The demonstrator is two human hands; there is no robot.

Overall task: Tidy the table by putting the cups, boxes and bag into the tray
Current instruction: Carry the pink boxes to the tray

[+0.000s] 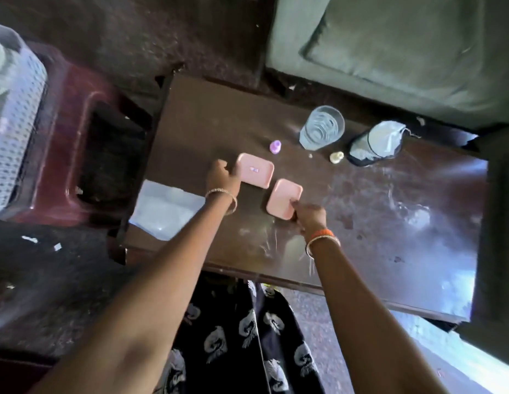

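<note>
Far left of my hands, the perforated tray sits on a maroon stool. My left hand grips one pink box; my right hand pinches the other pink box, probably lifted slightly. Right of them, the table lies open to its edge.

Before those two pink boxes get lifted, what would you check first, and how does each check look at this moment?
1. Left hand grips the labelled pink box: ok, at its left edge.
2. Right hand grips the plain pink box: ok, at its near corner.
3. Boxes apart from each other: ok.
4. Lattice tray within sight: ok, far left, on the maroon stool.
5. Room in the tray: cannot tell.
6. Glass cup clear of the arms: ok.
</note>
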